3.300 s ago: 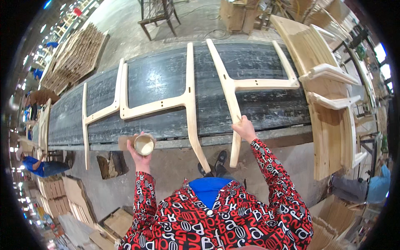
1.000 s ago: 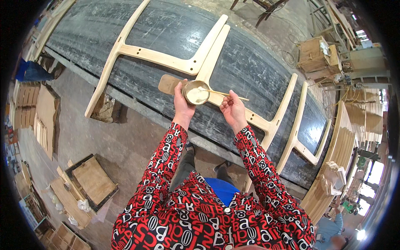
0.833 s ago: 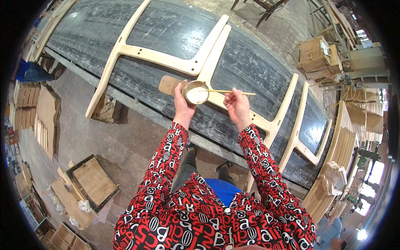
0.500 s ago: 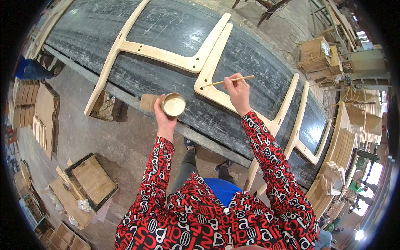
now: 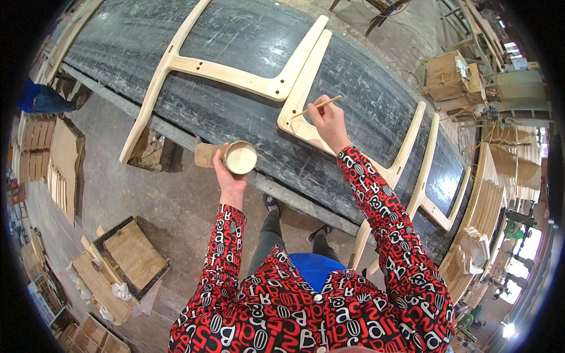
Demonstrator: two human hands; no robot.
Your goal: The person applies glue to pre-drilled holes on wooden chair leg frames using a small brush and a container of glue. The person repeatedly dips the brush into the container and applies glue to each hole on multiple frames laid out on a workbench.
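Observation:
My left hand [image 5: 231,182] is wrapped round a round cup [image 5: 242,157] of cream-coloured liquid, held over the table's near edge. A flat brown tab [image 5: 205,155] sticks out beside the cup, partly behind my fingers. Between the fingertips of my right hand [image 5: 331,126] is a thin wooden stick [image 5: 321,106], held aslant. Its lower tip is at the corner of a pale wooden chair side frame [image 5: 303,85], by two dark holes. Whether the tip touches the wood I cannot tell. Another such frame [image 5: 229,75] lies to its left, with dark holes along its crosspiece.
The frames lie on a long dark scuffed table [image 5: 229,35]; one more frame [image 5: 432,176] is at its right end. A wooden box [image 5: 444,73] stands beyond. Stacked pale wood parts [image 5: 468,250] line the right. A board-topped stand [image 5: 134,250] is at lower left.
My right hand and the stick have shifted left and slightly up, and the stick is tilted more steeply. My left hand with the cup has moved slightly down and left.

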